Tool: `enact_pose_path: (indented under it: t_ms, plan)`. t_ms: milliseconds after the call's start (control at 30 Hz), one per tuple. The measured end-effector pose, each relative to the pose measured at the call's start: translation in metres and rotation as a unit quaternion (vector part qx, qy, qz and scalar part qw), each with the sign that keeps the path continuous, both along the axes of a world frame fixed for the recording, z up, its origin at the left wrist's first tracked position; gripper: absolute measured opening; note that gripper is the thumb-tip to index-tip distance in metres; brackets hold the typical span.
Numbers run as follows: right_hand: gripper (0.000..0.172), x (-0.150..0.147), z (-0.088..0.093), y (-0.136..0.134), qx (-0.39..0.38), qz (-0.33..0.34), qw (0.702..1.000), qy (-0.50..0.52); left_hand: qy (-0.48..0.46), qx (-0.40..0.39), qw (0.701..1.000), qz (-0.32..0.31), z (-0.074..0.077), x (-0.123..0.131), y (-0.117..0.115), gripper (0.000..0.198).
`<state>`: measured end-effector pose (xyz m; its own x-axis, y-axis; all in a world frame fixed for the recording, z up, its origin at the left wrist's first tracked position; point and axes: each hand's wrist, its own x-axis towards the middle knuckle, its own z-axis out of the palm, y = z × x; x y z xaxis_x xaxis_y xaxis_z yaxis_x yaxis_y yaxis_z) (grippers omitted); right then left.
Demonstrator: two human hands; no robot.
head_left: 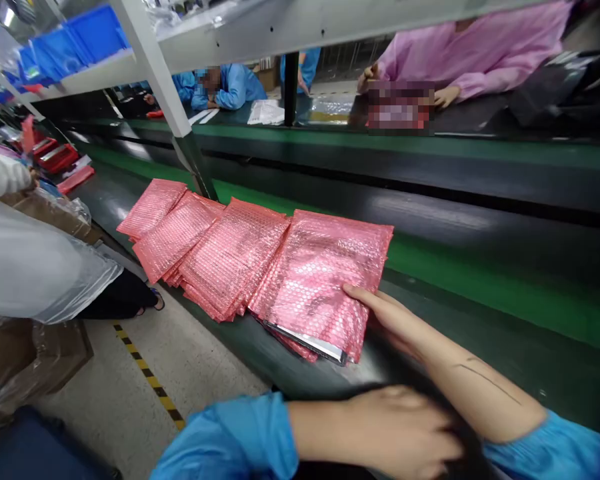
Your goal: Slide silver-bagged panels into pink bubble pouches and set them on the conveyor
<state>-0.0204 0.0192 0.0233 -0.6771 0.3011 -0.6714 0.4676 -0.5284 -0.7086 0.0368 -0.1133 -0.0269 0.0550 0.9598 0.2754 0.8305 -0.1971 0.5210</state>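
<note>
**Pink pouch (325,260) meets the right hand (380,310)**

Pink bubble film gleams mid-bench, and the pouch sits on top of the nearest pile, just below the middle of the view. Take it as the clock's hub! Right hand at three to four o'clock, thumb flat on the film, the rest of the hand round the edge; the fingers are out of sight, so I can't tell how tightly they close. Along that forearm runs a thin dark line (490,383).

Down at five o'clock, the left hand (400,427) crosses in front, a blur, fingers seemingly bent, well apart from the pouch. How far it is open, or whether it has hold of anything, I can't tell.

Look at six o'clock: a pale strip (313,341) with a dark border peeps out at the pouch's lower edge; inside or underneath, I can't say. Three more pink piles (235,253) fan out overlapping towards ten o'clock, all on the dark bench (250,357), with a green band (460,287) behind.

Across the way, pink sleeves (505,67) at one o'clock, both hands by something red (400,117), its detail masked. Blue sleeves (243,87) at eleven, blue bins (97,33) at ten, a white smock (35,267) at nine, and striped tape (150,379) on the floor at eight.
</note>
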Motion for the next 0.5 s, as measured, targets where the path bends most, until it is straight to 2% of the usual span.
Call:
enact_pose_path:
  t_ms: [33,67,100,133,167,200,233,267,300,333,367,433,500]
  plan:
    - [0.040,-0.001,0.004,0.003,0.005,0.016,1.000,-0.014,-0.019,0.056,0.998,-0.017,-0.002,-0.005,-0.034,0.005]
    - [0.039,-0.002,0.007,0.004,0.004,0.017,1.000,-0.022,-0.047,0.113,0.993,0.004,-0.005,-0.013,-0.069,0.006]
    - [0.037,-0.005,0.011,0.003,-0.001,0.006,1.000,-0.025,-0.080,0.167,0.980,0.074,-0.009,-0.027,-0.103,0.009]
    - [0.035,-0.008,0.013,0.000,-0.008,-0.010,1.000,-0.024,-0.122,0.218,0.950,0.190,-0.012,-0.045,-0.137,0.010]
    - [0.032,-0.012,0.016,-0.004,-0.017,-0.028,0.999,-0.020,-0.127,0.253,0.907,0.311,-0.014,-0.069,-0.170,0.010]
    - [0.029,-0.016,0.018,-0.009,-0.027,-0.042,0.999,-0.016,-0.131,0.294,0.837,0.442,-0.016,-0.099,-0.201,0.008]
    - [0.025,-0.020,0.019,-0.015,-0.036,-0.051,0.998,-0.013,-0.136,0.336,0.752,0.550,-0.016,-0.132,-0.229,0.006]
    - [0.022,-0.024,0.020,-0.021,-0.043,-0.056,0.997,-0.013,-0.160,0.374,0.669,0.622,-0.015,-0.170,-0.254,0.015]
    - [0.019,-0.027,0.020,-0.026,-0.048,-0.059,0.997,-0.017,-0.209,0.410,0.595,0.659,-0.014,-0.208,-0.275,0.028]
    - [0.017,-0.029,0.021,-0.031,-0.050,-0.059,0.997,-0.020,-0.282,0.440,0.528,0.669,-0.012,-0.247,-0.293,0.040]
    - [0.016,-0.031,0.020,-0.036,-0.049,-0.058,0.997,-0.022,-0.358,0.442,0.490,0.660,-0.009,-0.284,-0.307,0.050]
    - [0.018,-0.032,0.019,-0.044,-0.043,-0.054,0.997,-0.018,-0.403,0.432,0.487,0.644,-0.004,-0.346,-0.323,0.057]
    - [0.023,-0.033,0.016,-0.053,-0.045,-0.046,0.998,-0.009,-0.414,0.430,0.505,0.623,0.001,-0.388,-0.328,0.060]
